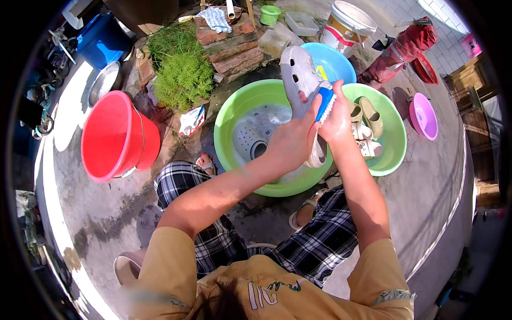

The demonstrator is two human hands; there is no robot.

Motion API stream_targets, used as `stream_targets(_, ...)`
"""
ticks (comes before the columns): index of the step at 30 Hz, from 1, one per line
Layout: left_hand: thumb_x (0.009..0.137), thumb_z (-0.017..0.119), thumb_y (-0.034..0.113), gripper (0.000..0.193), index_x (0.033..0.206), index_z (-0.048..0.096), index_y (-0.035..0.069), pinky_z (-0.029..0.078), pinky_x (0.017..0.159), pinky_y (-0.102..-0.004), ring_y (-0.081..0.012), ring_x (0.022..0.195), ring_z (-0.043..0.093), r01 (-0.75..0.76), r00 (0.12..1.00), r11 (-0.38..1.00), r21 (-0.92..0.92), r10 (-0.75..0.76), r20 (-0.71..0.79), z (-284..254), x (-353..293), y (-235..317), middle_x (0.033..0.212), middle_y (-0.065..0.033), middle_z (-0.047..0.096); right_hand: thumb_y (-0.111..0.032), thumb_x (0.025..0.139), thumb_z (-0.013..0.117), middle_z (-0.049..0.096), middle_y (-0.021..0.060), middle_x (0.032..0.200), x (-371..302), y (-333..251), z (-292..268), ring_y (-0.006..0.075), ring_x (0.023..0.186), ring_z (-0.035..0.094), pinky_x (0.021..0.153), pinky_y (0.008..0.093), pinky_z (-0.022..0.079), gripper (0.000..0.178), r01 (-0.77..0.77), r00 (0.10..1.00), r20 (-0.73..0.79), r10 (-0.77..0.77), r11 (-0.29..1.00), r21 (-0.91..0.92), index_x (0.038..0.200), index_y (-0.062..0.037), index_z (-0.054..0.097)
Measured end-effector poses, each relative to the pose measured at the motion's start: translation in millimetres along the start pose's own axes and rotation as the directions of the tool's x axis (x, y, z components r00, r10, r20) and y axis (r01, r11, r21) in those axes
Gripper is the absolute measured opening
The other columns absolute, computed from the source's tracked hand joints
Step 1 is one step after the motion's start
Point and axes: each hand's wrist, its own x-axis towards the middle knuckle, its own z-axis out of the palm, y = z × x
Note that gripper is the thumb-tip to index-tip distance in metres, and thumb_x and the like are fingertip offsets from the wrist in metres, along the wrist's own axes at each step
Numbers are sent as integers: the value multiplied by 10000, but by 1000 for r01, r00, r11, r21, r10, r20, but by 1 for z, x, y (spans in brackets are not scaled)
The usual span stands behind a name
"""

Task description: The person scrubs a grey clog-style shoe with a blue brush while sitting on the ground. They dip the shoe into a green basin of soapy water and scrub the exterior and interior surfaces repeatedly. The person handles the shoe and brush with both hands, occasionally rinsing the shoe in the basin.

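Observation:
A grey clog [298,74] is raised, toe up, over a green basin [223,133] of sudsy water. My left hand [292,137] closes around a blue scrubbing brush [323,101] with white bristles; its fingers partly hide the brush. My right hand [340,114] grips the clog by its strap side, thumb up, most of its fingers hidden. The brush lies between both hands, against the clog. Another grey clog [248,140] floats in the suds near the basin's left wall.
Right of it stands a second green basin [397,144] holding several clogs [372,117]. A red bucket [109,138] is at left, a blue basin [338,61] behind, a purple basin [424,117] at far right. Stacked bricks [229,45] and a plant [184,74] stand beyond.

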Motion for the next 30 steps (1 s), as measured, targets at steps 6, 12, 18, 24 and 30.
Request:
stream_targets(6, 905, 461, 131, 555, 1412, 237, 103, 423, 604, -437, -395, 661, 571, 21, 990, 1000, 2, -20, -136, -10, 13, -11, 734, -237, 573, -289, 885, 560, 586, 156, 1101, 8, -3, 12, 283, 924, 600, 807, 410, 500, 409, 100, 993, -59, -98, 995, 25, 1185, -23, 477)
stream_targets(12, 911, 456, 146, 532, 1404, 261, 108, 428, 612, -428, -393, 664, 572, 113, 993, 992, -46, -115, -29, 10, -3, -10, 751, -237, 580, -145, 849, 565, 580, 174, 1083, 4, -19, -15, 290, 877, 590, 789, 408, 502, 410, 125, 990, -89, -111, 976, 178, 1212, 0, 443)
stream_targets(18, 911, 455, 152, 545, 1414, 249, 132, 443, 619, -413, -379, 677, 566, -49, 998, 994, -96, 43, -55, 13, -22, -12, 807, -218, 593, -293, 908, 496, 556, 155, 1163, 3, -36, -27, 315, 1003, 556, 898, 481, 433, 442, 112, 993, 6, -117, 964, 241, 1248, -17, 439)
stream_targets(24, 909, 453, 167, 548, 1409, 237, 97, 428, 554, -440, -379, 619, 564, -50, 997, 999, 1, 50, -59, 9, 2, -17, 733, -222, 582, -257, 908, 478, 559, 154, 1154, 2, -23, -33, 312, 1021, 552, 901, 460, 437, 400, 68, 995, 48, -85, 958, 279, 1232, -23, 453)
stream_targets(30, 916, 431, 152, 539, 1408, 226, 77, 433, 641, -453, -400, 699, 578, -37, 997, 987, -156, 48, 67, 8, -33, -5, 777, -242, 587, -239, 886, 499, 600, 138, 890, 0, -29, -45, 301, 857, 594, 840, 444, 464, 377, -153, 907, 421, 32, 954, 257, 1187, -14, 480)
